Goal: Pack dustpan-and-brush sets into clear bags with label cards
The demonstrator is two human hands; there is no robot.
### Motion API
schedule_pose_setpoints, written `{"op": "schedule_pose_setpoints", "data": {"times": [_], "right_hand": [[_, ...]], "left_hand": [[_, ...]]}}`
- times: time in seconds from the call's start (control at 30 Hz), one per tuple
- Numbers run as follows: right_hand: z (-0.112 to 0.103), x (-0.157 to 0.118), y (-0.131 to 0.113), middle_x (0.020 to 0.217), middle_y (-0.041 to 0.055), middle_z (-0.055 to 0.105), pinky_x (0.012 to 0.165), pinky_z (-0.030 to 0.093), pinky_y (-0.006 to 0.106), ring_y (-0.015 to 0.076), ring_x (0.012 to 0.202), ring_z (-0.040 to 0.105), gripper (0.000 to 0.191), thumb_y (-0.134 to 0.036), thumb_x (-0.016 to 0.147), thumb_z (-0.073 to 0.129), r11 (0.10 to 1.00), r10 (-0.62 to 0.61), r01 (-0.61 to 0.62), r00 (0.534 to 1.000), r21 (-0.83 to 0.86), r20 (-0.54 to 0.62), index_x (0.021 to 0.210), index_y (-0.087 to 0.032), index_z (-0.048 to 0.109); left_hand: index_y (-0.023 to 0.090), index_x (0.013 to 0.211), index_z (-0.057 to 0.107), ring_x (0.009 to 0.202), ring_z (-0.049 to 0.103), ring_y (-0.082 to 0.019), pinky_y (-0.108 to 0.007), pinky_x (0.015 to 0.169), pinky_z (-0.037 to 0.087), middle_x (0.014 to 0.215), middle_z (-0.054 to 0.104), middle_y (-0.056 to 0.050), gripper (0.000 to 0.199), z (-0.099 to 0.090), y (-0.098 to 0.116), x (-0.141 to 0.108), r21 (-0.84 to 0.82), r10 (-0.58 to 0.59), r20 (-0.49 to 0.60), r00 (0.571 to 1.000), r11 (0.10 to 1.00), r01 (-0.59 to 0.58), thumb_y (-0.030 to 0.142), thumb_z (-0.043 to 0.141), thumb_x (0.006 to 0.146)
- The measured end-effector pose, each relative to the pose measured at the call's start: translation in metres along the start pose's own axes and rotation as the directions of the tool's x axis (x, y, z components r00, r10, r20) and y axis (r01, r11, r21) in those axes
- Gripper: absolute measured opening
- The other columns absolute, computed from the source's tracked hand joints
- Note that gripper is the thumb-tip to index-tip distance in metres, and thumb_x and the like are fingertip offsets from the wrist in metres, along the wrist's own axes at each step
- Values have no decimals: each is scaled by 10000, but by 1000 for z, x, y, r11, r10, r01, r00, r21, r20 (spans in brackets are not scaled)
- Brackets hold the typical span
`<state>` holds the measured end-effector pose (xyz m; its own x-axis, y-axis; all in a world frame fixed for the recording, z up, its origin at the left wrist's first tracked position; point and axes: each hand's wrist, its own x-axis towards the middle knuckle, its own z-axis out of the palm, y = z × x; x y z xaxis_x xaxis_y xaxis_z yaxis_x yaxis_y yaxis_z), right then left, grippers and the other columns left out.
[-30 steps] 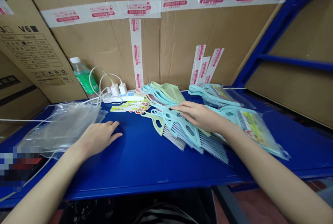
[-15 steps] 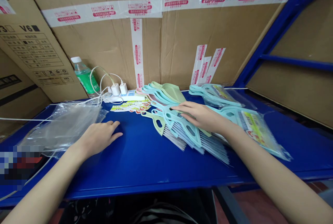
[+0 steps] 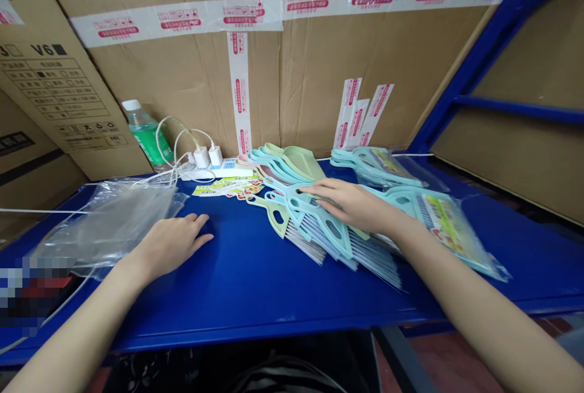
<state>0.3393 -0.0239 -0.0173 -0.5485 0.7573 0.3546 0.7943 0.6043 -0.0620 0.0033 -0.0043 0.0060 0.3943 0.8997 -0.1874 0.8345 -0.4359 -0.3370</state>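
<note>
My left hand (image 3: 171,244) rests palm down on the blue tabletop, its thumb apart from its loosely curved fingers and nothing in it. Just left of it lie clear plastic bags (image 3: 109,216). My right hand (image 3: 353,201) lies over a fanned pile of small hand brushes (image 3: 335,229), touching the upper ones with outstretched fingers. These brushes have light blue and green handles and grey bristles pointing toward the front right; my hand covers part of the pile. Behind them is a stack of dustpans (image 3: 303,162) in green, light blue and pink.
Bagged dustpan-and-brush sets (image 3: 442,229) lie at the right, with more bagged sets (image 3: 383,165) behind. Printed label cards (image 3: 230,187) lie by a power strip (image 3: 228,168) with white chargers and cables. A bottle (image 3: 148,134) stands at the back left. Taped cardboard (image 3: 182,76) walls the rear.
Both hands keep their places, and the brushes and bags lie as before. Only the camera's view has shifted very slightly.
</note>
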Motion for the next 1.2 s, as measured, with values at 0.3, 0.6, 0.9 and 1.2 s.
{"op": "schedule_pose_setpoints", "data": {"times": [0.3,0.6,0.9,1.2], "right_hand": [[-1,-1,-1,1105,123,661,743,551,360,222,942,644,431,-196,957,332,1000,4,-4,1000,-13,3,1323,-221,558],[-2,0,-3,1113,126,661,753,549,374,235,968,642,438,-186,952,336,1000,12,-11,1000,-11,19,1329,-225,557],[-4,0,-4,1123,125,659,782,542,386,241,992,632,444,-192,957,334,999,42,-42,998,-4,55,1352,-216,534],[-4,-1,-5,1159,125,648,803,536,406,251,1029,619,452,-210,959,323,998,67,-68,994,3,81,1363,-227,524]], "left_hand": [[159,1322,525,995,683,-316,-400,829,531,1203,667,-141,465,1,0,-1,-15,-5,9,1000,1000,5,366,329,955],[140,1339,506,1030,670,-320,-417,861,528,1231,651,-147,472,-1,1,-1,-8,1,30,1000,1000,-1,352,312,964],[164,1322,527,1011,678,-311,-400,845,531,1216,661,-136,460,0,0,1,-8,-14,20,1000,1000,14,368,342,953],[132,1372,481,1063,654,-335,-446,905,510,1272,627,-151,494,-4,2,0,-11,-19,69,997,1000,20,355,303,969]]}}
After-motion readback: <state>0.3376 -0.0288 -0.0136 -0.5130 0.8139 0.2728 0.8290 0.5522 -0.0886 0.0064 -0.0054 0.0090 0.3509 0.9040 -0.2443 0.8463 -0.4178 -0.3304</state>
